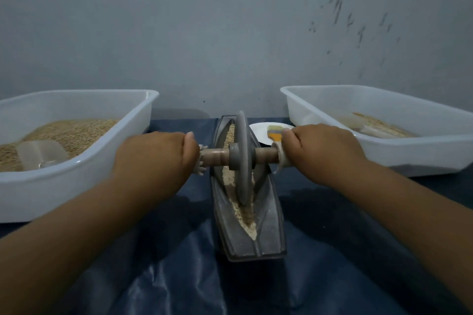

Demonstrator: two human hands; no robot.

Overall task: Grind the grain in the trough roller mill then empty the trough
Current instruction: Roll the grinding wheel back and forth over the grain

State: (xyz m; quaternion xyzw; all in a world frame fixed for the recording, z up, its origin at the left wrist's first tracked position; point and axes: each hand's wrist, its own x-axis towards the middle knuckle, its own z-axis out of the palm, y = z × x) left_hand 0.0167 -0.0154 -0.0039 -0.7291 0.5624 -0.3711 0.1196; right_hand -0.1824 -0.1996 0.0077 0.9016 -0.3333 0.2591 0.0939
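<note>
Behind everything stands a grey, scuffed wall [230,20], and a dark blue glossy sheet [179,276] covers the desk. At the centre lies a narrow, boat-shaped grey trough [268,233], its groove holding pale crushed grain [247,215]. A grey disc wheel [242,158] stands upright in the groove on a wooden axle [266,155]. The left hand [156,158] is curled round the axle's left end and the right hand [325,153] round its right end, both sets of fingers gripping it. On the left, a white plastic tub [76,179] holds whole grain with a clear scoop [41,153] lying in it. On the right, a second white tub [409,151] holds a thin layer of ground meal. Beyond the trough sits a white plate [258,133] carrying a small brush [275,133].
</note>
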